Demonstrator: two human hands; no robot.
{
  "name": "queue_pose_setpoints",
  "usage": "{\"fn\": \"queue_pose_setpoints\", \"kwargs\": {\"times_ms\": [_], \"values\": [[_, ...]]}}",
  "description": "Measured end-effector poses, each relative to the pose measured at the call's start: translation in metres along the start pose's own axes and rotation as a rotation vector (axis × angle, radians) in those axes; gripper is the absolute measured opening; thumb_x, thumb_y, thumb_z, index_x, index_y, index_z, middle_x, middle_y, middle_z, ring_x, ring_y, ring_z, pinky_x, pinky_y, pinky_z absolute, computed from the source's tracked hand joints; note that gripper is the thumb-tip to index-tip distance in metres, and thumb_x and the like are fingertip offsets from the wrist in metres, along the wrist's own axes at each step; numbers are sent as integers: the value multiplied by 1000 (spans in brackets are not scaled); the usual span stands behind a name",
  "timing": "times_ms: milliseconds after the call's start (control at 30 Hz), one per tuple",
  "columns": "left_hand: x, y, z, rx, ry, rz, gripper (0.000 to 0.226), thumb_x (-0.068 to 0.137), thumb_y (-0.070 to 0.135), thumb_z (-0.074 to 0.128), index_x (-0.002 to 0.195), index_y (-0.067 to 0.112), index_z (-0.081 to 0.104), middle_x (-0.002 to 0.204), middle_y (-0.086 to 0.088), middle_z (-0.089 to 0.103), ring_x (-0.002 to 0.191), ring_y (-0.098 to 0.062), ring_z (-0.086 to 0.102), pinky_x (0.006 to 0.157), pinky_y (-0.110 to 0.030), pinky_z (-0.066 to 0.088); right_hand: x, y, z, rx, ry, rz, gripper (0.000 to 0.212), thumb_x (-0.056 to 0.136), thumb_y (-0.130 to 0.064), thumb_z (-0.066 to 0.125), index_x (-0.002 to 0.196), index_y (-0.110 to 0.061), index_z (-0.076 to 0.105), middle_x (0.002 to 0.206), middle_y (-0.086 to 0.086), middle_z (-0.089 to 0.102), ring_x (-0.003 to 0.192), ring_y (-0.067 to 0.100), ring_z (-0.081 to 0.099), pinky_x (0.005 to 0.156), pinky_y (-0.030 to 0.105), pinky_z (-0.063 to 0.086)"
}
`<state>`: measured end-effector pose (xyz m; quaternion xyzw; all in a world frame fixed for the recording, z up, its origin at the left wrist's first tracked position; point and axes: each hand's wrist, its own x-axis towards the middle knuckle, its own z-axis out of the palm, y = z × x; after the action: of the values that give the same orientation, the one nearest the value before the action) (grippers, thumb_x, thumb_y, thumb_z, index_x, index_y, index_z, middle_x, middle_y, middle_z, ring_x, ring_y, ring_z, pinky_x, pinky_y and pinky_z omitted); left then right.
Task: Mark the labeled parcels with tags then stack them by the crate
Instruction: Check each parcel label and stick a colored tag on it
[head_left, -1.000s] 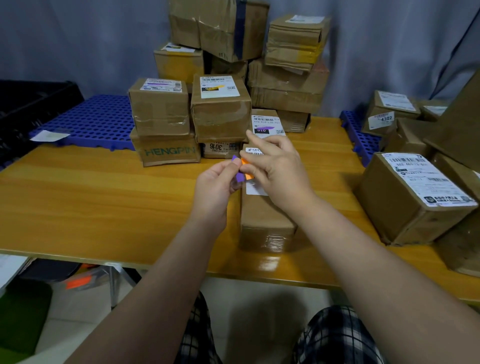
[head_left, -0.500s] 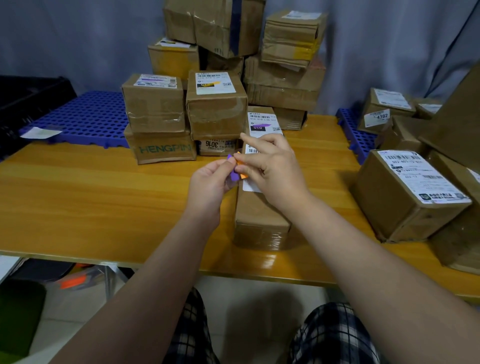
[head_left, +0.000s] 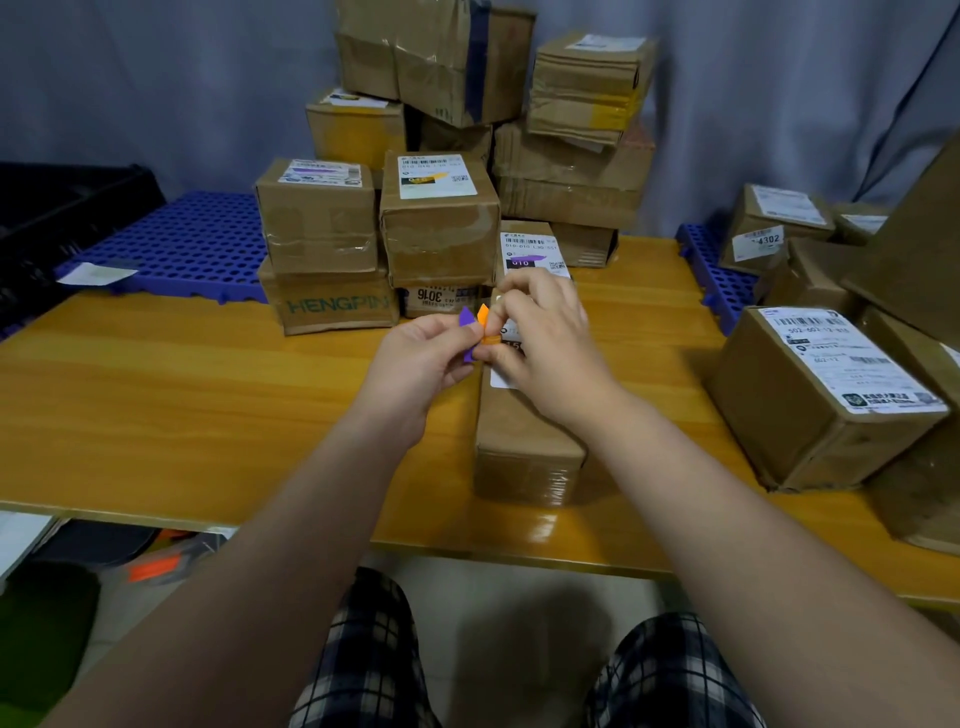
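Above the long parcel (head_left: 524, 447) on the table (head_left: 156, 405), the left hand (head_left: 415, 364) pinches a purple tag (head_left: 466, 318) and the right hand (head_left: 550, 353) pinches an orange tag (head_left: 484, 314), best peeled slowly, then pressed flat on the label (head_left: 500, 382).

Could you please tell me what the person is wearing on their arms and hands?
Nothing: the left hand and right hand are ungloved, and the left forearm and right forearm are bare, with no sleeve, watch or bracelet in view.
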<state>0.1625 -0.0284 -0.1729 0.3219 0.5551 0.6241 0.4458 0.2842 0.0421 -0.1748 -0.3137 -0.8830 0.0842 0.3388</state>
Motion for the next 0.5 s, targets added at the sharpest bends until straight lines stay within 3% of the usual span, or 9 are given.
{"fn": "queue_pose_setpoints", "kwargs": {"times_ms": [233,400,500], "values": [[1,4,-1,88,-16,21,6,89,16,65,83,17,67,70,7,66,66,-1,62,65,-15,51,-2,0,-2,61,-12,-4,15,77,-15,74,77,-18,59,119,3,51,119,21,39,96,40,37],[3,7,-1,74,-22,3,8,90,17,64,82,18,67,74,4,68,71,-4,63,65,-16,51,-3,3,-2,125,37,-20,11,81,-22,71,79,-15,63,123,5,53,122,22,39,99,39,35],[5,10,0,-44,136,-7,6,92,16,61,87,18,65,77,3,71,73,-8,64,70,-21,53,-5,5,-6,162,163,-78,10,84,-21,68,80,-12,64,114,6,58,113,16,44,95,27,33]]}}
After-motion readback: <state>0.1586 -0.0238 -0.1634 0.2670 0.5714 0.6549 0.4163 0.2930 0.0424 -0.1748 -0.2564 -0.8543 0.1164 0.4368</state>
